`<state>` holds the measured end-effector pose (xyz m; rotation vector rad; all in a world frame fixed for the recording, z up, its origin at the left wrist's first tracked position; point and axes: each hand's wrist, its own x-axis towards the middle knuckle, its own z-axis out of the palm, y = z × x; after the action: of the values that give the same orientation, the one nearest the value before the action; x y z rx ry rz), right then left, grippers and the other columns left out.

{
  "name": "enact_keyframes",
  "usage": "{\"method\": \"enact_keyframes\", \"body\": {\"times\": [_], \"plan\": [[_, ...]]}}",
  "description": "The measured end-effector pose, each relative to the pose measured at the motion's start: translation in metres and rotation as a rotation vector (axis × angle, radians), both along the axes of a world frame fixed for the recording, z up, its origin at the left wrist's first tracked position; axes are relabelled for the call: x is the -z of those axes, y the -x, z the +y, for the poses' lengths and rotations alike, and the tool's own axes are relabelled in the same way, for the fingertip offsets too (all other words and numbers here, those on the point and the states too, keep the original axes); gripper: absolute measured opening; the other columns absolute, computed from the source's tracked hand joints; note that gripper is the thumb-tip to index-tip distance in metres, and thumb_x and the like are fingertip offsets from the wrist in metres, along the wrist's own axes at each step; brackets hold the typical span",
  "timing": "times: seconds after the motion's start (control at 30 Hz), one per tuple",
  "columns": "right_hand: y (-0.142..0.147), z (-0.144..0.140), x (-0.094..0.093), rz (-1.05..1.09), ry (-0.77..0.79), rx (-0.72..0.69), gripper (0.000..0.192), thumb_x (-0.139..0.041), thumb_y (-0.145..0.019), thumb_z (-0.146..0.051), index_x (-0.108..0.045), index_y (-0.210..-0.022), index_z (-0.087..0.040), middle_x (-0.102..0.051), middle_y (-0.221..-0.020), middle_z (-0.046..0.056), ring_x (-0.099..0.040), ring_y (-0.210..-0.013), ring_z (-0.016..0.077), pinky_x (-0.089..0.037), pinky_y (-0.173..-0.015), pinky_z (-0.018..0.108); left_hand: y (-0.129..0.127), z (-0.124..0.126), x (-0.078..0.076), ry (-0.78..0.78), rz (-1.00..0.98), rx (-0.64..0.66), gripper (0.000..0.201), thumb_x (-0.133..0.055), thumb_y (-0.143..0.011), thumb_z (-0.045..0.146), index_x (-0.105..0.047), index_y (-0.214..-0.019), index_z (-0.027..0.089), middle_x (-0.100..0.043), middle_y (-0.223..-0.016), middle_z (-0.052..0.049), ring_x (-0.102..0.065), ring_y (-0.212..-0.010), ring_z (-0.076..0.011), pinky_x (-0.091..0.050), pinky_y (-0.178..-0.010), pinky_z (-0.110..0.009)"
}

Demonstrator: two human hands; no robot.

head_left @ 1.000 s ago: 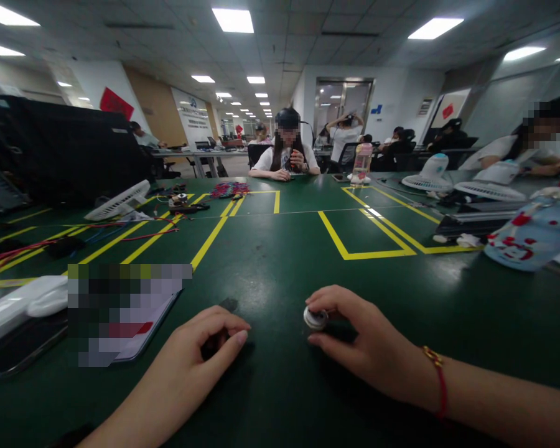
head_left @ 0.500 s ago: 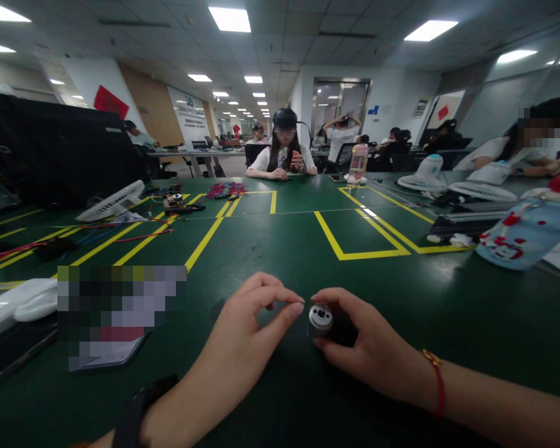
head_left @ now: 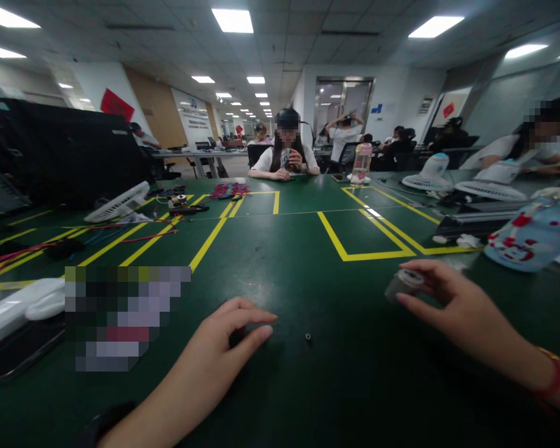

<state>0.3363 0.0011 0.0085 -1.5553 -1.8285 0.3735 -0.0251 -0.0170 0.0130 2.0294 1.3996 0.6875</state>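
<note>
Head view: right hand (head_left: 452,305) carried cylinder (head_left: 404,285) rightward — small nut (head_left: 308,337) left behind.

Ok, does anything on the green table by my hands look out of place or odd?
One thing: a tiny dark part lies alone on the table, between the left hand and the right hand, which holds a small metal-capped cylinder.

Table (head_left: 280,261) covered in smooth, slightly glossy green mat; cylindrical part (head_left: 402,284) capped in shiny metal; tiny dark piece (head_left: 308,337) looks metallic.
</note>
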Motion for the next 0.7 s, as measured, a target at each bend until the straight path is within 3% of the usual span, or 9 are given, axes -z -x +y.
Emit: {"method": "enact_keyframes", "body": {"times": [0.07, 0.17, 0.27, 0.37, 0.43, 0.5, 0.57, 0.63, 0.7], "plan": [[-0.051, -0.001, 0.002, -0.118, -0.008, 0.217, 0.058, -0.065, -0.069, -0.054, -0.051, -0.115, -0.022, -0.063, -0.105, 0.01, -0.065, -0.084, 0.0202, -0.055, -0.069, 0.031, 0.017, -0.004, 0.002, 0.045, 0.01, -0.059, 0.023, -0.052, -0.089, 0.036, -0.068, -0.101, 0.027, -0.062, -0.094, -0.002, -0.06, -0.076, -0.0186, -0.048, -0.065, -0.029], [-0.112, -0.006, 0.006, -0.263, 0.13, 0.453, 0.057, -0.06, -0.069, -0.061, -0.053, -0.11, -0.022, -0.063, -0.096, 0.013, -0.064, -0.072, 0.0192, -0.051, -0.057, 0.029, 0.034, -0.008, 0.009, 0.056, -0.013, -0.118, 0.024, -0.05, -0.09, 0.04, -0.065, -0.102, 0.026, -0.062, -0.099, -0.002, -0.061, -0.086, -0.0202, -0.048, -0.073, -0.029], [-0.131, -0.009, 0.009, -0.408, 0.058, 0.513, 0.062, -0.059, -0.068, -0.062, -0.05, -0.113, -0.021, -0.061, -0.101, 0.017, -0.064, -0.084, 0.0269, -0.051, -0.066, 0.037, 0.035, -0.007, 0.012, 0.037, -0.023, -0.139, 0.022, -0.051, -0.09, 0.04, -0.065, -0.098, 0.027, -0.064, -0.099, -0.002, -0.06, -0.092, -0.0211, -0.047, -0.078, -0.03], [-0.093, -0.009, 0.005, -0.641, -0.326, 0.451, 0.076, -0.061, -0.067, -0.06, -0.044, -0.126, -0.015, -0.049, -0.125, 0.022, -0.046, -0.119, 0.0379, -0.038, -0.096, 0.048, 0.03, -0.007, 0.011, 0.009, -0.007, -0.137, 0.021, -0.051, -0.09, 0.041, -0.066, -0.093, 0.026, -0.065, -0.096, -0.001, -0.061, -0.092, -0.0214, -0.047, -0.079, -0.029], [-0.044, -0.009, 0.001, -0.645, -0.454, 0.243, 0.074, -0.061, -0.069, -0.058, -0.045, -0.129, -0.018, -0.041, -0.135, 0.017, -0.036, -0.128, 0.0351, -0.028, -0.105, 0.049, 0.028, -0.007, 0.009, 0.009, 0.011, -0.128, 0.022, -0.049, -0.091, 0.041, -0.065, -0.09, 0.025, -0.066, -0.094, -0.001, -0.061, -0.091, -0.0212, -0.047, -0.078, -0.029], [0.015, -0.009, -0.001, -0.566, -0.345, -0.049, 0.056, -0.058, -0.075, -0.054, -0.05, -0.125, -0.03, -0.042, -0.136, 0.007, -0.037, -0.127, 0.0293, -0.028, -0.103, 0.05, 0.028, -0.007, 0.008, 0.007, 0.032, -0.124, 0.023, -0.048, -0.091, 0.041, -0.065, -0.088, 0.025, -0.066, -0.092, -0.001, -0.062, -0.089, -0.0209, -0.047, -0.078, -0.029], [0.068, -0.009, 0.0, -0.462, -0.147, -0.29, 0.056, -0.055, -0.078, -0.055, -0.047, -0.13, -0.036, -0.042, -0.138, 0.003, -0.037, -0.126, 0.0263, -0.03, -0.101, 0.049, 0.029, -0.008, 0.008, 0.001, 0.047, -0.121, 0.023, -0.048, -0.091, 0.04, -0.064, -0.088, 0.025, -0.066, -0.092, -0.001, -0.061, -0.089, -0.0206, -0.047, -0.078, -0.029], [0.105, -0.007, 0.002, -0.387, -0.015, -0.424, 0.046, -0.055, -0.079, -0.056, -0.054, -0.122, -0.039, -0.048, -0.133, 0.0, -0.04, -0.124, 0.0252, -0.029, -0.1, 0.049, 0.03, -0.008, 0.01, -0.015, 0.049, -0.118, 0.022, -0.049, -0.091, 0.04, -0.064, -0.088, 0.025, -0.065, -0.092, -0.001, -0.061, -0.09, -0.0204, -0.046, -0.079, -0.029], [0.118, -0.004, 0.003, -0.345, 0.035, -0.452, 0.028, -0.052, -0.083, -0.051, -0.064, -0.105, -0.038, -0.058, -0.12, -0.003, -0.045, -0.118, 0.022, -0.028, -0.1, 0.049, 0.032, -0.007, 0.011, -0.026, 0.045, -0.119, 0.022, -0.049, -0.092, 0.04, -0.064, -0.089, 0.025, -0.065, -0.092, 0.0, -0.061, -0.09, -0.0201, -0.046, -0.079, -0.029]]}}
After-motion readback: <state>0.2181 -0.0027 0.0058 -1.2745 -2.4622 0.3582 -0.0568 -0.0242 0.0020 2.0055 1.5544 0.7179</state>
